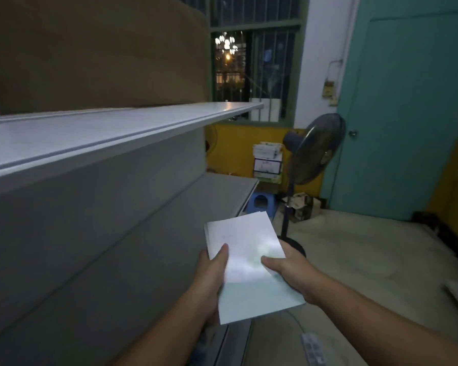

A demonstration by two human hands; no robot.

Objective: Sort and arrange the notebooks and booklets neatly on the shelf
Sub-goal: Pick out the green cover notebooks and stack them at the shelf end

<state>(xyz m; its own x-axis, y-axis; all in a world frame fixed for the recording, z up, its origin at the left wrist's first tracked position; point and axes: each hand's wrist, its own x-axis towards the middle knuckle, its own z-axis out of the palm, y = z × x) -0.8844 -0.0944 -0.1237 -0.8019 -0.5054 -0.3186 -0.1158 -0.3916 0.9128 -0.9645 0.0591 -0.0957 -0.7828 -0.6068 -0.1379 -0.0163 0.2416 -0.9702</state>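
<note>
Thumbs press down on top, the other fingers hidden beneath: left hand (209, 281) and right hand (291, 273) clamp a white booklet (249, 265) by its side edges, held flat in mid-air just right of the grey shelf (103, 133), fan (315, 151) beyond.

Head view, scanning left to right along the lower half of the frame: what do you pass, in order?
Grey shelf unit → left hand → white booklets held in both hands → right hand → standing fan → teal door.
</note>
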